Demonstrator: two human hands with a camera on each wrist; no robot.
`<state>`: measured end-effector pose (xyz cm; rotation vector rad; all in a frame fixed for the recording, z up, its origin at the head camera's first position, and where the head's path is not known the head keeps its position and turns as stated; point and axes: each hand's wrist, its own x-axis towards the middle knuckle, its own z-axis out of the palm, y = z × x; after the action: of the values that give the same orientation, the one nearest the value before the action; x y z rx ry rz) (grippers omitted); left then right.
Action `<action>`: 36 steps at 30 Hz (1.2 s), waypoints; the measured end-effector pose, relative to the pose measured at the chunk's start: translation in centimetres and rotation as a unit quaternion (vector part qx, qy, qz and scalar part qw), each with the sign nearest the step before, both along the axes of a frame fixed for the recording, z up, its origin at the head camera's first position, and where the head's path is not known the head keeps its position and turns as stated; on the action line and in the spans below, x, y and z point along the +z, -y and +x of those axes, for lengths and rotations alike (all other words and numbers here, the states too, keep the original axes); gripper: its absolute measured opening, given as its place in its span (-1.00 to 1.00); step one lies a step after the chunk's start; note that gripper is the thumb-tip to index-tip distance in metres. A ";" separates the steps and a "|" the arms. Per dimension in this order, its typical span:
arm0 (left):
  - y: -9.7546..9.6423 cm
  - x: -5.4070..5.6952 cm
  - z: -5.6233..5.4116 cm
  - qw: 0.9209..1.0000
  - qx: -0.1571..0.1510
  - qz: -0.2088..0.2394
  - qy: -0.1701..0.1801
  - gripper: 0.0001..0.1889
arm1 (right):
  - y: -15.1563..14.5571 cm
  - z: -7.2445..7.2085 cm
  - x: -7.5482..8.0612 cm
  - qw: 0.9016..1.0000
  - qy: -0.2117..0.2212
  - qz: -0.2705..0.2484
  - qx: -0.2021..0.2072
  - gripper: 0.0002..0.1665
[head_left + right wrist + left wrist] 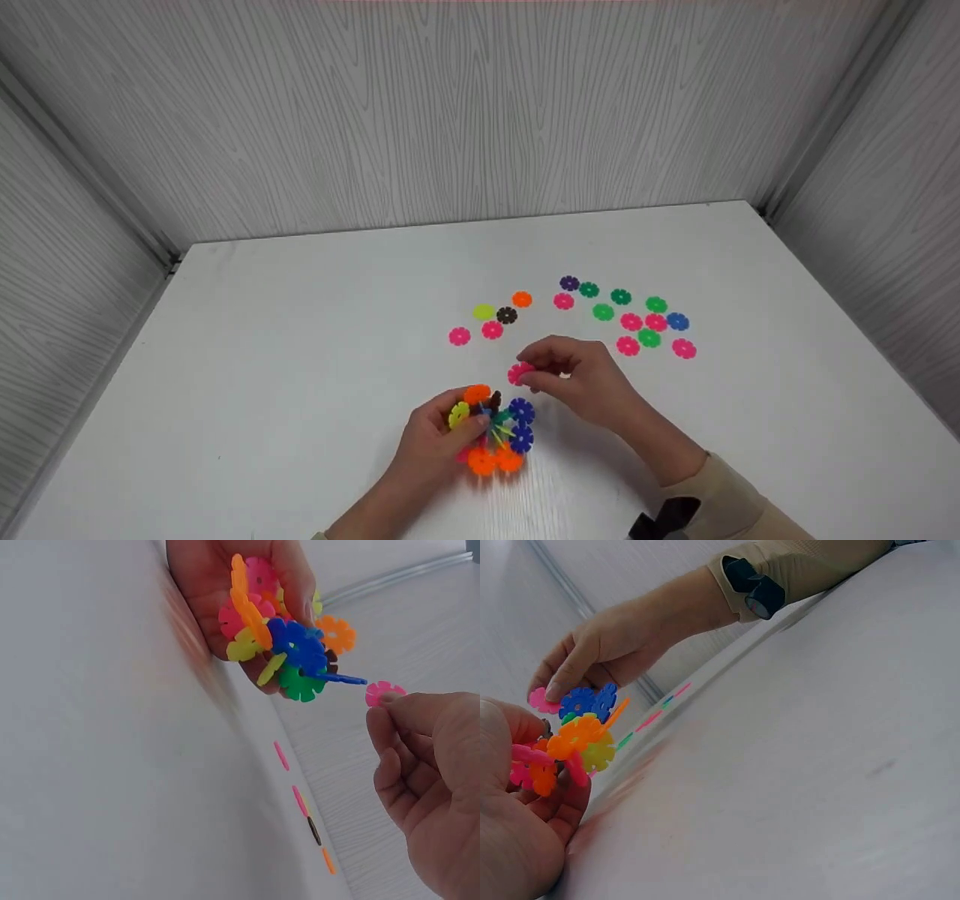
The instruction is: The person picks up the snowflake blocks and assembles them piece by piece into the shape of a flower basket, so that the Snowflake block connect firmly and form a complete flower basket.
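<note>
Our left hand [433, 441] has its grip clamped on a cluster [501, 433] of slotted discs, over the near part of the desk [285, 390]. Our right hand [592, 381] pinches a round pink disc [517, 373] between thumb and fingers. From the cluster, that disc lies just beyond the blue discs [522, 412], with a narrow gap between.

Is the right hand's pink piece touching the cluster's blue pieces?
Apart. The head view shows a strip of white table between the pink piece and the nearest blue piece.
</note>
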<state>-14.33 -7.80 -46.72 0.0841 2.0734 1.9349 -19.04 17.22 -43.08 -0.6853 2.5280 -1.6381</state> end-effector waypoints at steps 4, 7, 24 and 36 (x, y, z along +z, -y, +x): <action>0.1 -0.1 0.1 1.000 0.000 0.006 0.001 -0.54 | 0.8 0.5 0.1 0.999 -0.032 0.022 -0.009 -0.82; 0.1 -0.1 0.0 1.000 -0.003 0.016 -0.003 -0.54 | 1.2 0.7 -0.1 0.999 -0.041 0.018 -0.009 -0.84; 0.3 -0.2 0.1 1.000 0.003 0.022 -0.014 -0.55 | 2.2 1.2 -0.6 0.997 -0.071 0.043 0.007 -0.80; 0.1 0.1 0.2 1.000 0.015 0.000 0.009 -0.54 | 2.3 1.2 -0.8 0.998 -0.026 0.048 0.007 -0.80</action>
<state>-14.11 -7.87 -46.57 0.0351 2.0736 1.9462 -17.88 14.88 -43.90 -0.7448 2.6124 -1.5010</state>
